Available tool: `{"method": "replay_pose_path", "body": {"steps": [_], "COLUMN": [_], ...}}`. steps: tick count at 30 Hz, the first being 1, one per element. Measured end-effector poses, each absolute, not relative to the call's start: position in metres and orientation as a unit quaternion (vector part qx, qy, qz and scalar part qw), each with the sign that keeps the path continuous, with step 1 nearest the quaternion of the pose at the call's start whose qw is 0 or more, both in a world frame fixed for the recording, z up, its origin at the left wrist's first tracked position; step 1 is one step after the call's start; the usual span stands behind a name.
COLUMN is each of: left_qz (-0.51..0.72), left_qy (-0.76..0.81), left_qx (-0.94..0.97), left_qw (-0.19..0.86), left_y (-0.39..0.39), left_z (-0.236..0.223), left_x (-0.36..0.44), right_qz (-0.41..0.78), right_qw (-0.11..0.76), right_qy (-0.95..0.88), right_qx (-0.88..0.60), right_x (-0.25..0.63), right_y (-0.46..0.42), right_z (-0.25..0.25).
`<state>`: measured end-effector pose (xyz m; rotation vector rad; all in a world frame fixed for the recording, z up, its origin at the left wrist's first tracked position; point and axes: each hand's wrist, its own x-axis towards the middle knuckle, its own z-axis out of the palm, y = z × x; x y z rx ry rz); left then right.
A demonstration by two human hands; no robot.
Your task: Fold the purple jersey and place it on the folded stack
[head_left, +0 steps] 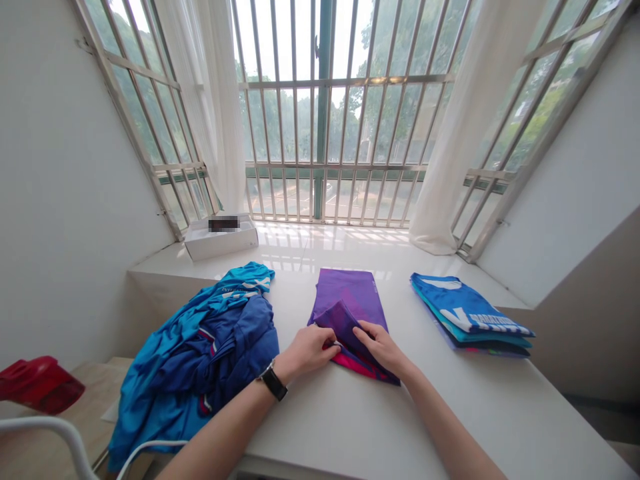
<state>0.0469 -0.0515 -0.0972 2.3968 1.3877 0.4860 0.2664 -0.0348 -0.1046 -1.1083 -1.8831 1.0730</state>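
A partly folded purple shirt (pixel 360 293) with pink near its lower edge lies on the white table in front of me. My left hand (pixel 313 347), with a black watch on the wrist, pinches the near left edge of the shirt. On the right side of the same fold, my right hand (pixel 377 343) grips the fabric between thumb and fingers. A raised, darker flap of cloth stands between the two hands. Fabric hides some of the fingertips.
Crumpled light blue and navy clothes (pixel 215 347) hang over the table's left side. A stack of folded shirts (pixel 473 313) lies at right. On the window ledge stands a white box (pixel 220 243). A red object (pixel 43 383) and a white tube (pixel 45 423) are at lower left.
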Motion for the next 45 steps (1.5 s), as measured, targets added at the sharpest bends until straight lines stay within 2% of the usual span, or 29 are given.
{"method": "replay_pose_path", "body": {"steps": [7, 15, 24, 34, 41, 45], "left_qz": [0.149, 0.125, 0.119, 0.160, 0.162, 0.250], "left_qy": [0.478, 0.392, 0.341, 0.403, 0.459, 0.498], "left_qx": [0.858, 0.911, 0.932, 0.894, 0.867, 0.827], "left_qw": [0.113, -0.014, 0.038, 0.115, 0.109, 0.072], "left_y": [-0.054, -0.062, -0.055, -0.044, -0.044, -0.046], "left_z": [-0.094, -0.083, -0.087, -0.092, -0.093, -0.090], "left_x": [0.047, 0.051, 0.044, 0.034, 0.035, 0.034], "right_qz": [0.406, 0.396, 0.404, 0.385, 0.333, 0.303], "right_qw": [0.342, 0.342, 0.337, 0.324, 0.320, 0.311], "right_qy": [-0.733, -0.734, -0.736, -0.750, -0.773, -0.806], "right_qx": [-0.426, -0.433, -0.426, -0.430, -0.435, -0.402], "right_x": [0.266, 0.266, 0.265, 0.265, 0.262, 0.256], "right_y": [-0.037, -0.036, -0.039, -0.043, -0.047, -0.056], "right_z": [-0.100, -0.103, -0.098, -0.095, -0.094, -0.091]}}
